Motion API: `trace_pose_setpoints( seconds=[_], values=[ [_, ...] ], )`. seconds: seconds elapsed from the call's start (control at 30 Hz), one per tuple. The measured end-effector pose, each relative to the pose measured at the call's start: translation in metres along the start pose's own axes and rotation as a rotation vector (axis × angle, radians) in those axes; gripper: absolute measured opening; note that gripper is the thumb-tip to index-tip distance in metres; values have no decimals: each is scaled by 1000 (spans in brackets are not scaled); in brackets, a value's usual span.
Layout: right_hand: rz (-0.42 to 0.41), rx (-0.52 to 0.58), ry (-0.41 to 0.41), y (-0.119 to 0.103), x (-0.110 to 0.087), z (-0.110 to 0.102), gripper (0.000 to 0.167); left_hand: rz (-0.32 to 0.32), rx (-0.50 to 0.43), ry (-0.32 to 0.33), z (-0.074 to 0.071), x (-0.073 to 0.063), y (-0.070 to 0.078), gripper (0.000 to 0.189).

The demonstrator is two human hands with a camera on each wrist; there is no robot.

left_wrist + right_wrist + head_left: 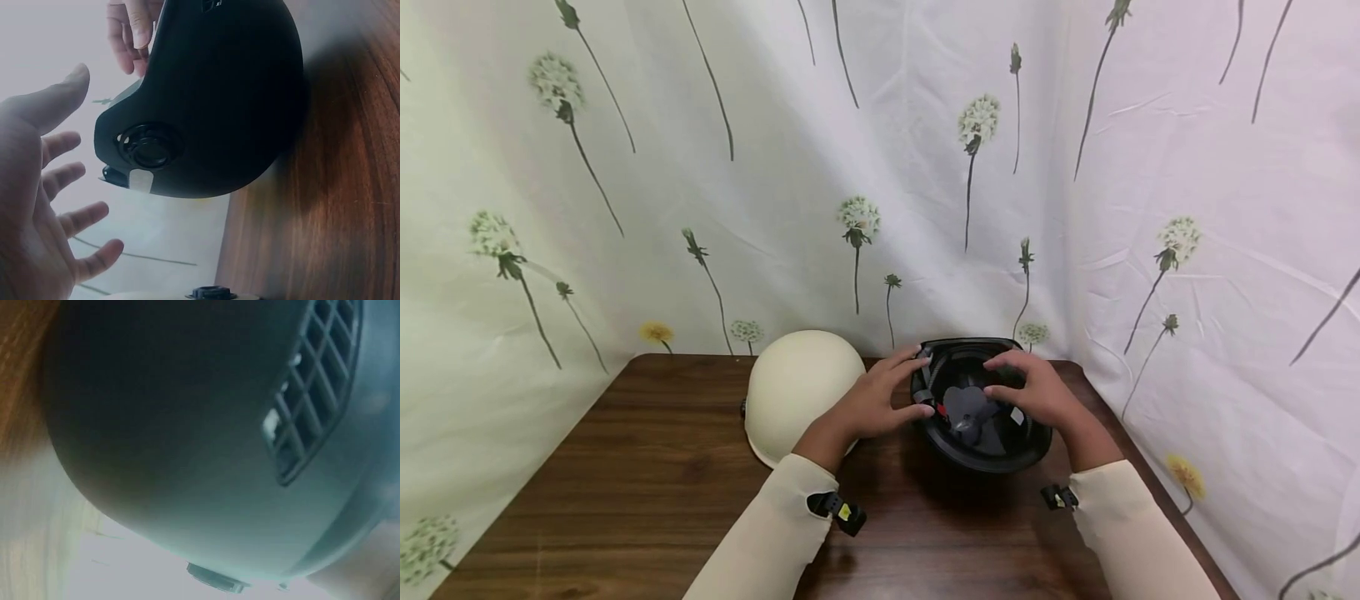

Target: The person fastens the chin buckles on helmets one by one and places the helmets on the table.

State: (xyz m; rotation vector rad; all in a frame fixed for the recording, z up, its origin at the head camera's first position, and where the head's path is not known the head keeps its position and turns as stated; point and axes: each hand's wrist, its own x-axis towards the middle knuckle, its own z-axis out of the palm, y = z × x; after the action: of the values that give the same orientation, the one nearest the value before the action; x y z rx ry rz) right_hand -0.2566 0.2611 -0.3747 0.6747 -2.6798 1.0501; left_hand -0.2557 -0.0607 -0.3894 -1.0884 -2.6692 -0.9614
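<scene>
A black helmet (977,457) lies upside down on the table, its hollow facing up. Grey padding (966,408), a small red piece and a white label (1017,415) show inside. At the helmet's left rim my left hand (872,402) is spread; the left wrist view shows a gap between its fingers and the shell. My right hand (1037,392) hovers over the right side of the opening, fingers apart and slightly bent, holding nothing visible. A round fitting (150,149) sits on the shell's side. In the right wrist view, the shell's grille vent (315,394) fills the upper right.
A cream helmet (805,392) rests dome up to the left, close to my left forearm. Both stand on a dark wooden table (647,467). White cloth (775,167) with a dandelion print hangs behind and along the sides.
</scene>
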Motion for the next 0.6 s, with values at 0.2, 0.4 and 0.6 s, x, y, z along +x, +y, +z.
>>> trace_pose_setpoints(
  seconds=[0.2, 0.4, 0.6],
  values=[
    [-11, -61, 85, 4, -5, -3, 41, -3, 11, -8, 3, 0, -1, 74],
    [10, -159, 118, 10, -9, -6, 42, -10, 24, -21, 3, -1, 0, 72],
    [53, -126, 151, 19, -13, -8, 47, -32, 34, -19, 3, 0, 0, 68]
  ],
)
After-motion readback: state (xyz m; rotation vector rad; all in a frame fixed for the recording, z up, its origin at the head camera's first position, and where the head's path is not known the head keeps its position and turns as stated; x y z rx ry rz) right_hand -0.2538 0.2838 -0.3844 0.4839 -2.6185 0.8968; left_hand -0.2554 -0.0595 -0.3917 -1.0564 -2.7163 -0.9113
